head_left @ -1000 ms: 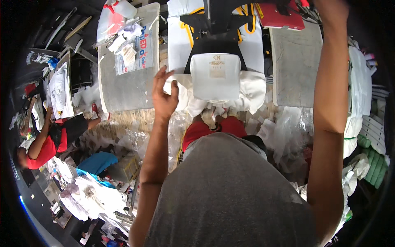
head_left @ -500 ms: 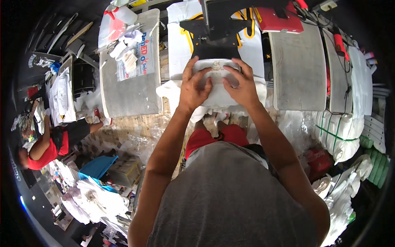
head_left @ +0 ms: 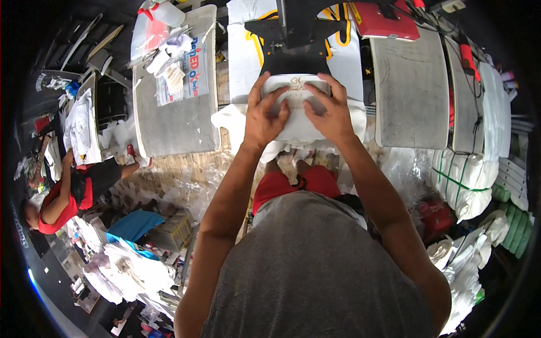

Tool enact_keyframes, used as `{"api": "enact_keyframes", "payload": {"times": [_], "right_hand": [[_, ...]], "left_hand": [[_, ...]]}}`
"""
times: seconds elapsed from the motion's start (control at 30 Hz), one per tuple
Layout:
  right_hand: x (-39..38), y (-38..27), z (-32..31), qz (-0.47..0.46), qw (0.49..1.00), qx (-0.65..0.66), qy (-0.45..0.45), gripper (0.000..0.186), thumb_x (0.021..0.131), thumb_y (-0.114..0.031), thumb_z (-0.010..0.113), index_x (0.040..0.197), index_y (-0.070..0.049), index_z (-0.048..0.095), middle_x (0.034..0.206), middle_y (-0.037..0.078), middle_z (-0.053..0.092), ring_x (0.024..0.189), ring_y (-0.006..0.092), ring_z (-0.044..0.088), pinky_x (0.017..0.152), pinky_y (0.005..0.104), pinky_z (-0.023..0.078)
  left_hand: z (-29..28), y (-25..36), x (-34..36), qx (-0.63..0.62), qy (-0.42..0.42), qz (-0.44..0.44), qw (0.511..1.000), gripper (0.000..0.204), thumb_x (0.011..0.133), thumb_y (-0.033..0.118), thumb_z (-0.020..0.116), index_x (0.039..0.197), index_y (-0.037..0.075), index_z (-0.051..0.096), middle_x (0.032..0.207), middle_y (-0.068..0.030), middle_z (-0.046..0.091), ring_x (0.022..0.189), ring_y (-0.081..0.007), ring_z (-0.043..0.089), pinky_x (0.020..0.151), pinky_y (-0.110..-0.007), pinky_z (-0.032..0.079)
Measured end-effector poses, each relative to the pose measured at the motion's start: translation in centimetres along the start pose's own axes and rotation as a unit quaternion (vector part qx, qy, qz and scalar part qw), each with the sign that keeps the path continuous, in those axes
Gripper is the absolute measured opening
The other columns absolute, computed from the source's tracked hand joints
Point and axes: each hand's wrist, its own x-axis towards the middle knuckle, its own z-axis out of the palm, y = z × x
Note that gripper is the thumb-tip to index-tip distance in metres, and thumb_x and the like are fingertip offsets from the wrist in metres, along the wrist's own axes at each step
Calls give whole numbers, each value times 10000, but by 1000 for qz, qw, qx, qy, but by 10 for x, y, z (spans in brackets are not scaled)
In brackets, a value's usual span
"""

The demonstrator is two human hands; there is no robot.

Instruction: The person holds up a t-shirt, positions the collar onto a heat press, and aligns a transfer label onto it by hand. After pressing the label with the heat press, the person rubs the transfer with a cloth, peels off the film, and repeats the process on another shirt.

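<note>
Both my left hand and right hand sit spread on laid white cloth, gold print near its far edge, completion unverified.

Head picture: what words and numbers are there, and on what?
I won't copy words; print shows on:
Clear plastic bag: blue and red letters, readable.
White fabric: gold print, mostly too small to read.
Dark panel, upper left: white lettering, too blurred.
Dark surface, far left: blurred white lettering.

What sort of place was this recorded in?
Probably a garment-printing workshop, judging by the flat grey rounded-corner boards, the white fabric with black-and-yellow print and the white bundle bound with green straps.
</note>
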Motion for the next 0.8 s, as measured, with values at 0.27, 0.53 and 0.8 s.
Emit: {"api": "enact_keyframes", "payload": {"times": [0.27,0.53,0.8], "right_hand": [[-2,-1,1,21,1000,9,-8,453,774,-156,806,1219,-153,723,1395,134,516,1242,351,516,1055,453,451],[-1,-1,-7,13,1000,11,3,464,780,-131,801,1235,-157,713,1413,127,500,1244,334,527,1044,432,465],[179,-64,-172,-15,960,-56,275,284,949,-292,687,991,-12,698,1108,136,665,981,241,618,818,387,483]], "left_hand": [[0,2,-1,-10,1,-11,1000,358,822,79,728,1174,141,749,1497,-212,452,1343,-403,509,1093,-442,465],[1,4,1,-10,-5,-19,1000,349,824,67,728,1167,126,747,1506,-204,447,1335,-390,521,1075,-425,478],[-58,-15,-27,-43,138,-45,989,275,988,19,567,1252,43,640,1498,-166,484,1340,-287,515,1061,-387,460]]}}
